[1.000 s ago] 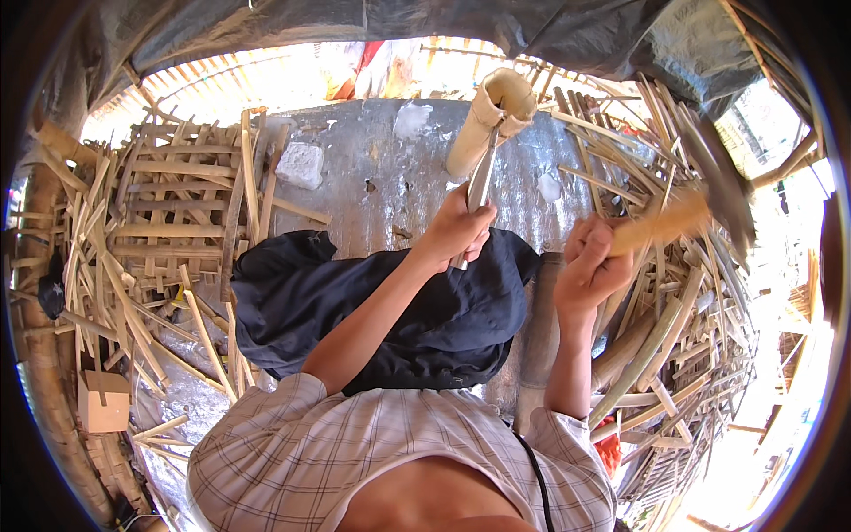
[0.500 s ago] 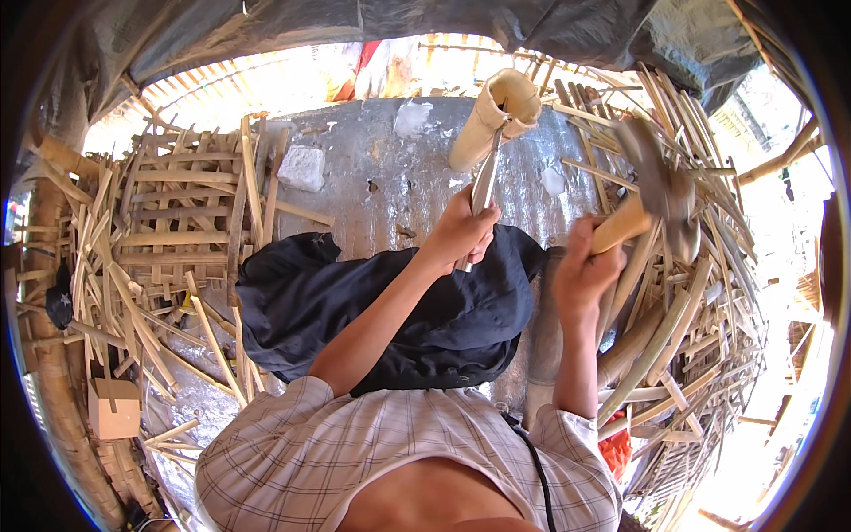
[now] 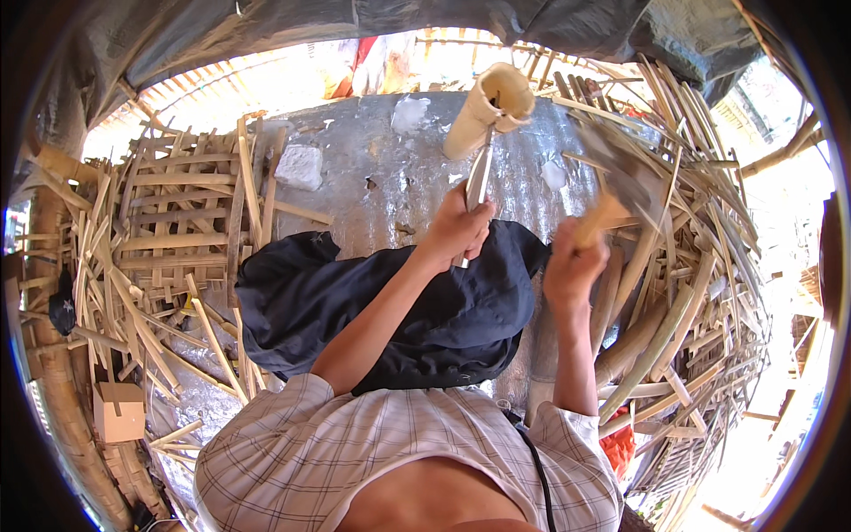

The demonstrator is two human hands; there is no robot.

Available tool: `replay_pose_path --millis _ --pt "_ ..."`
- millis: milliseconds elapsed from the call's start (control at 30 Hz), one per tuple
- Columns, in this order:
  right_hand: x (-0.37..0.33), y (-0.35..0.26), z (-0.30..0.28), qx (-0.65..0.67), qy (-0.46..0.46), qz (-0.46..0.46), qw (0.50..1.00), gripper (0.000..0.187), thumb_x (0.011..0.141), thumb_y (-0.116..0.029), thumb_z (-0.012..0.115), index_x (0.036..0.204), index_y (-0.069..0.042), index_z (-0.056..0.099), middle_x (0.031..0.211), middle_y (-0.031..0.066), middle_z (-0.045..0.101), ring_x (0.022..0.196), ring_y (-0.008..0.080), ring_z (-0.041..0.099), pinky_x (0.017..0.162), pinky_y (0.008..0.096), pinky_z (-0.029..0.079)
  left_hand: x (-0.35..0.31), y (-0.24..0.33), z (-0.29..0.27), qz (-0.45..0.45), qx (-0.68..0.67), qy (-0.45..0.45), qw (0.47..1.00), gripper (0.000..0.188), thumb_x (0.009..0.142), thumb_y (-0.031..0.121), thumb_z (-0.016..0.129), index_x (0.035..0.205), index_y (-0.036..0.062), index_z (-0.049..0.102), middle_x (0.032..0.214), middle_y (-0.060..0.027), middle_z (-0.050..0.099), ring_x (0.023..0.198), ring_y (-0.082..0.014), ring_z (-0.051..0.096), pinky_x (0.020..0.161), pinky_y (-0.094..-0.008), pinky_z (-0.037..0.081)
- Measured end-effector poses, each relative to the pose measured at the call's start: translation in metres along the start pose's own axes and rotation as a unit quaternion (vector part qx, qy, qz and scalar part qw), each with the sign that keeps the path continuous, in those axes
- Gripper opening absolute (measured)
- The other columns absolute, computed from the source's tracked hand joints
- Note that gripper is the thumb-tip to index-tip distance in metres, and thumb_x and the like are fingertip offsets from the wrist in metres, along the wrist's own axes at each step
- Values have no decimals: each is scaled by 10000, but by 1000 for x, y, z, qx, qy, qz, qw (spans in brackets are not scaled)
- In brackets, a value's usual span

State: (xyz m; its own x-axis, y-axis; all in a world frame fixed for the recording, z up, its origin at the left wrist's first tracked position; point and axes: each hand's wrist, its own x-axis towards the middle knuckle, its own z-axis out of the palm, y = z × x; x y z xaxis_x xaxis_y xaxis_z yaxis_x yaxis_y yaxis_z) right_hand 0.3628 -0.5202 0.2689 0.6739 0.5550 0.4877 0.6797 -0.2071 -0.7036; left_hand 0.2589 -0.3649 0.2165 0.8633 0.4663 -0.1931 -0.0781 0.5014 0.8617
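My left hand (image 3: 458, 232) is closed around a long metal chisel (image 3: 478, 182). The chisel slants away from me, its narrow tip at the near side of the rim of a pale bamboo tube (image 3: 468, 127). That tube leans with its open end up, and its inside looks dark. To the right, my right hand (image 3: 574, 266) grips the wooden handle of a hammer (image 3: 603, 217). The hammer's dark metal head is raised, apart from the chisel, and smeared by motion. Black cloth (image 3: 399, 301) lies over my lap beneath both forearms.
Grey metal sheeting (image 3: 355, 151) spreads ahead, with a white block (image 3: 300, 168) on it. A woven bamboo lattice (image 3: 182, 208) stands left, near a small cardboard box (image 3: 119, 417). Many split bamboo strips (image 3: 700, 310) pile up on the right. Dark sheeting (image 3: 292, 22) hangs overhead.
My right hand and the hammer have moved a little left, toward the chisel. The left hand, chisel and bamboo tube have shifted only slightly up and left in view.
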Motion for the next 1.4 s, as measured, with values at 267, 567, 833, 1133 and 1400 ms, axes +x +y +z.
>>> replay_pose_path --millis 267,567,833,1133,1400 --pt "15 -56 -25 -106 -128 13 986 280 991 -181 658 841 29 550 565 211 496 478 358 499 489 418 382 -31 32 2 -14 -25 37 999 162 1015 143 572 1019 91 418 630 15 422 393 -57 384 325 -244 324" --pt "25 -23 8 -63 -163 32 984 272 1020 -196 612 936 59 571 618 259 500 591 423 310 493 432 360 -21 32 -11 -2 -54 25 998 166 1012 130 589 1027 97 427 643 19 405 406 -55 374 325 -243 306" --pt "26 -38 16 29 -23 26 999 206 1024 -146 599 952 46 581 553 120 466 476 172 439 469 369 354 -19 36 -27 23 -88 21 996 154 1002 130 603 1040 92 458 656 21 420 411 -50 381 333 -250 306" --pt "17 -19 23 -204 -254 23 945 329 953 -361 676 953 -32 663 758 216 661 770 445 635 690 537 461 -22 54 -42 7 -66 26 997 145 1010 135 590 1050 103 454 654 33 427 418 -36 374 334 -230 307" --pt "39 -55 -3 -117 -98 60 987 258 1039 -214 582 916 12 571 583 186 531 482 360 436 497 412 385 -19 56 -57 10 -77 31 996 154 1010 127 588 1016 97 437 653 25 419 413 -45 373 330 -235 283"
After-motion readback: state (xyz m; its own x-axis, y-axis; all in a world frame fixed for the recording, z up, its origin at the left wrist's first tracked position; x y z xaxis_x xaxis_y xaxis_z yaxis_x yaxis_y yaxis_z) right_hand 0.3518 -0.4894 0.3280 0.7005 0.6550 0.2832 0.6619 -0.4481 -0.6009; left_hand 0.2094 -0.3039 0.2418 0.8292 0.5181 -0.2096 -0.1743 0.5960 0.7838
